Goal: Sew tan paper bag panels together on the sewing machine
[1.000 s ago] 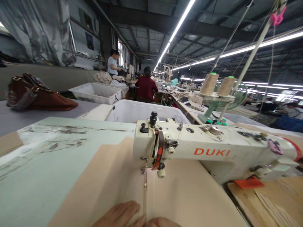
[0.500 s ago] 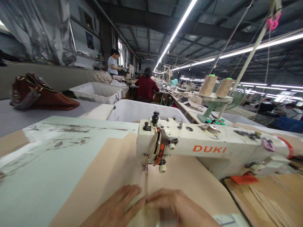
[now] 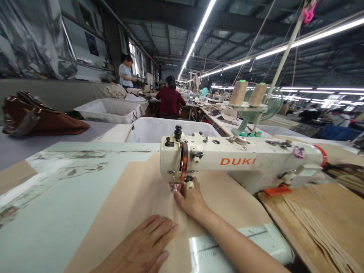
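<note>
A tan sheet of material [image 3: 142,197] lies under the head of a white sewing machine [image 3: 210,155] marked DUKI. A narrow strip [image 3: 175,212] runs along it toward me from the presser foot [image 3: 172,186]. My left hand [image 3: 150,239] rests flat on the sheet, left of the strip, fingers stretched out. Close by the needle, my right hand [image 3: 192,197] has its thumb and fingers drawn together; the machine's knob hides part of the fingers, and what they pinch does not show. Ruler marks show on the pale machine bed [image 3: 210,252] below my right forearm.
At right, tan strips [image 3: 318,227] lie on a brown board [image 3: 341,204] beside an orange piece [image 3: 277,190]. Thread cones [image 3: 239,93] stand behind the machine. A white bin [image 3: 153,129] is beyond the table; a brown handbag [image 3: 42,115] sits left. Two people work farther back.
My right hand has moved forward and up from beside the left hand to the needle area. The left hand stays on the sheet. The view has shifted slightly, uncovering the ruler marks.
</note>
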### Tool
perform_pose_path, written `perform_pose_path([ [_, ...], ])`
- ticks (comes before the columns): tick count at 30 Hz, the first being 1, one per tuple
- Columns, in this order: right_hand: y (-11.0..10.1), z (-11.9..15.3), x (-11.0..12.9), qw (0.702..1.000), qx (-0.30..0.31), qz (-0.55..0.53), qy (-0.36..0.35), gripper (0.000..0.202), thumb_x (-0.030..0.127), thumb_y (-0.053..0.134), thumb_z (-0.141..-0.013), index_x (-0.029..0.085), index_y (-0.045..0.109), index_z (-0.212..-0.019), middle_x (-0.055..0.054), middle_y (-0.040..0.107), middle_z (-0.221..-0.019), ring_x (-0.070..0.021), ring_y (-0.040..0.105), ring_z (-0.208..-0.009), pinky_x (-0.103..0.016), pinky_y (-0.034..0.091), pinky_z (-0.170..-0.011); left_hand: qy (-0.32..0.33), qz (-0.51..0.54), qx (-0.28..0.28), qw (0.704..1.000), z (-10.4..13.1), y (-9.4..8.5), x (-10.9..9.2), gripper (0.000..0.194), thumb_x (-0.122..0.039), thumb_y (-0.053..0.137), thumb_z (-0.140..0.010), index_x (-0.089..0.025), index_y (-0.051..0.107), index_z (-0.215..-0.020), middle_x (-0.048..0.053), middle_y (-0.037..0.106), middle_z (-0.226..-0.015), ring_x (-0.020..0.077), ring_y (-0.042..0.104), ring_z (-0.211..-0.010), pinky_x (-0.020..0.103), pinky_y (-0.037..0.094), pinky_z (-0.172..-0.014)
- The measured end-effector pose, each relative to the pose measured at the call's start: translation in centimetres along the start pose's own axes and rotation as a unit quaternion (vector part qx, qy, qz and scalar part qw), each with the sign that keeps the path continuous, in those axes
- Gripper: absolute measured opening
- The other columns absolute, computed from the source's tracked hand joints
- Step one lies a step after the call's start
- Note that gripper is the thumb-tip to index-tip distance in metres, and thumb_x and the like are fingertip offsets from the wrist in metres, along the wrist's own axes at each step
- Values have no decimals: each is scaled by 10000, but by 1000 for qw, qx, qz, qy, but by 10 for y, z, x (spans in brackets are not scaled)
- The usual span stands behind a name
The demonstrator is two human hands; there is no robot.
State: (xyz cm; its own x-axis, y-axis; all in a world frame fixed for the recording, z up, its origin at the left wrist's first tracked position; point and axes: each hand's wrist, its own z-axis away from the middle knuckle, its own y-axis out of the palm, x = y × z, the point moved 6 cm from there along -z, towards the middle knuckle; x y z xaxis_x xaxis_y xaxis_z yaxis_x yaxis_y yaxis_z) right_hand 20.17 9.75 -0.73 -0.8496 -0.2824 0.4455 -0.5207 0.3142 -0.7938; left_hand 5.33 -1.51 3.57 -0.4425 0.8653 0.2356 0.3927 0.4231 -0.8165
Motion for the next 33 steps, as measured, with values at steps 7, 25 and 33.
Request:
perform_pose_path([
  [7,2,-15,-6,999,18,26,-6,205,181,644,-846,151,629,-1048,-135,562,-1119,-316,479,-1083,-447,439,-892,-7,2,5,1000,15,-2,-6,419,-237,232,-1075,-218,601,-1274,66,622,-1269,177,586,-1143,266,486,-983],
  [25,-19,31,6,987,26,39,-155,364,92,462,-956,193,564,-1290,-105,610,-1174,-271,512,-1171,-521,304,-1100,-9,-4,83,997,20,27,22,406,-322,277,-1078,-235,507,-1401,30,561,-1370,219,551,-1228,347,546,-942],
  [33,-35,38,16,985,-10,-52,-163,355,-28,470,-843,202,690,-1000,-57,630,-951,-230,541,-1006,-502,287,-1093,-26,34,150,988,18,43,39,443,-327,419,-1046,-236,398,-1479,46,419,-1490,278,479,-1304,446,519,-989],
])
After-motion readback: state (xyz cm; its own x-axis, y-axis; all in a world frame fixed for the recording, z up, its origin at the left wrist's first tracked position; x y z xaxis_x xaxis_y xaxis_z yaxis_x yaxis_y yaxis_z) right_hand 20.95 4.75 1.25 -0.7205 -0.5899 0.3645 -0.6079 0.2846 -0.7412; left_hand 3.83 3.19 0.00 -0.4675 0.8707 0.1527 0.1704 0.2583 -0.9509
